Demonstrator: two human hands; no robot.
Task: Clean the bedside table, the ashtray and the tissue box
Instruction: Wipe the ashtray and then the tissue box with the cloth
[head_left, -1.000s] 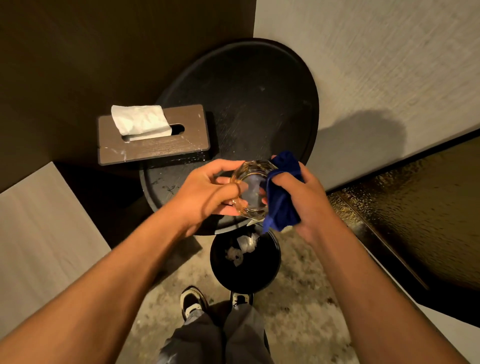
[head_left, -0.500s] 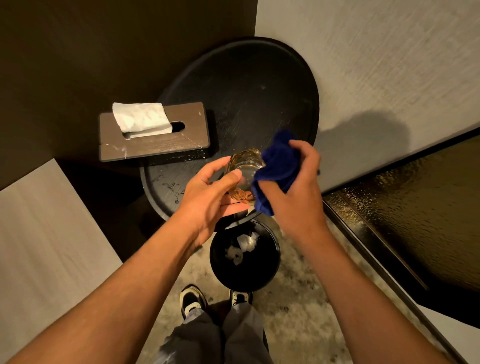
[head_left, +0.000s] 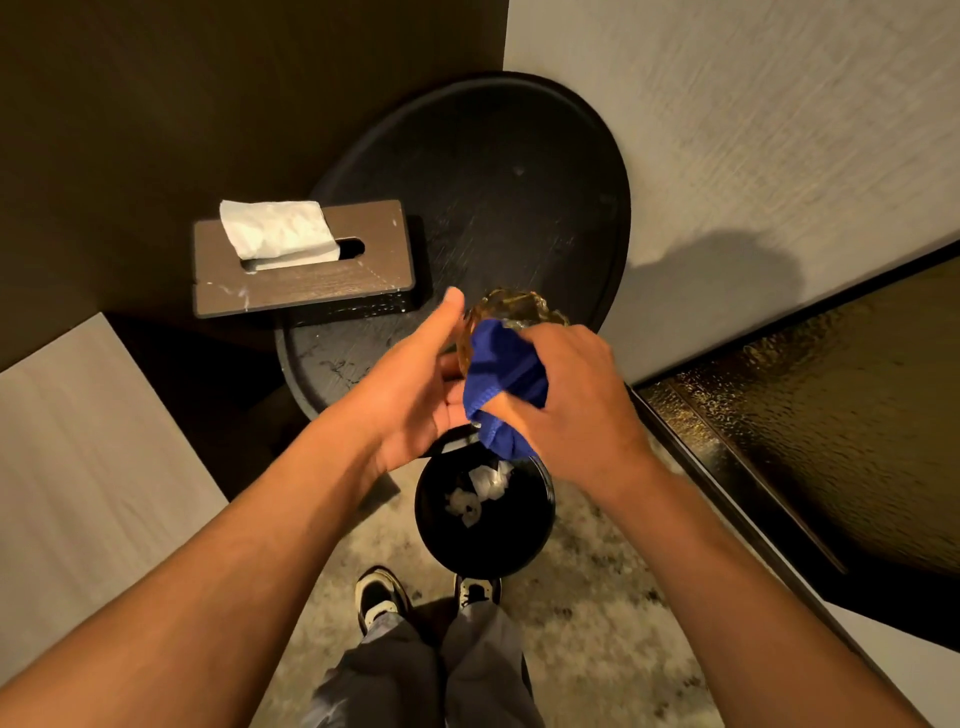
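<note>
My left hand (head_left: 415, 384) holds a clear glass ashtray (head_left: 519, 306) above the front edge of the round black bedside table (head_left: 519, 182). My right hand (head_left: 576, 400) grips a blue cloth (head_left: 501, 379) and presses it into the ashtray, hiding most of the glass. A brown tissue box (head_left: 306, 280) with a white tissue (head_left: 275, 228) sticking out stands on the table's left side. White smears mark the box lid and the tabletop near it.
A round black waste bin (head_left: 485, 540) holding crumpled white paper stands on the floor just below my hands. My shoes (head_left: 379, 597) are at its near side. Walls close in behind and to the right of the table; a dark textured panel (head_left: 831, 415) lies at the right.
Both hands have shifted a little toward the table. The cloth has turned from the ashtray's right side to over its near side, covering more of the glass.
</note>
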